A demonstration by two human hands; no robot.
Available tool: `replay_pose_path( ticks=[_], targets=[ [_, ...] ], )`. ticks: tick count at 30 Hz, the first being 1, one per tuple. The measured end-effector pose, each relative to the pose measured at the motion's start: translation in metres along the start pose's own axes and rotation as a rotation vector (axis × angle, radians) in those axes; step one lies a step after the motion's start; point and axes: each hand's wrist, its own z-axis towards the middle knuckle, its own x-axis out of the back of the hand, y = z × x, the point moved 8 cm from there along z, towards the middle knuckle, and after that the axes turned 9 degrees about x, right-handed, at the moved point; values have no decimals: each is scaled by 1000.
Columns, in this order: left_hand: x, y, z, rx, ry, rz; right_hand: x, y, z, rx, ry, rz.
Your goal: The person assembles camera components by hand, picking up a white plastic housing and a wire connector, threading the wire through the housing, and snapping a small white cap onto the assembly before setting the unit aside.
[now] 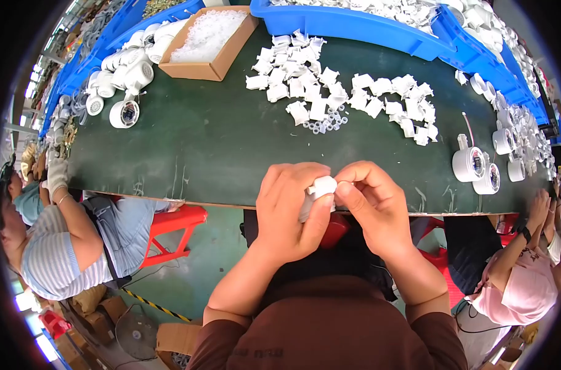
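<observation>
White clip (pixel 320 186) | pinched between left hand (pixel 289 209) and right hand (pixel 373 206) | judged light, stiff plastic; best gripped at edges | more clips (pixel 305 86) beyond hands on surface (pixel 200 148)

Open green tabletop (pixel 206 154) ahead of hands, passable to far edge. Blocked beyond by white clips (pixel 305 86), box (pixel 209 43), blue bins (pixel 366 28); round housings (pixel 477 166) at right, more (pixel 123 114) at left.
</observation>
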Motion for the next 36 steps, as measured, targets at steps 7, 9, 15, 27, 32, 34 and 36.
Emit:
replay_pose_path(
  ticks=[7, 9, 15, 27, 32, 34, 36],
  targets=[
    [0, 6, 8, -49, -131, 62, 23, -8, 33, -229, -91, -286],
    [-4, 10, 9, -55, -146, 92, 47, -14, 57, 17, -28, -739],
    [-9, 13, 11, -24, -130, 117, 43, -7, 75, 374, -66, -1159],
    [-8, 16, 18, 62, -162, 276, 20, -18, 22, -61, -139, -145],
    [-12, 14, 20, 48, -159, 279, 17, -6, 21, -102, -116, -117],
    [-13, 13, 19, 50, -152, 282, 18, -4, 25, -130, -118, -107],
    [-14, 13, 18, 49, -144, 285, 18, 3, 25, -250, -116, -14]
  ],
)
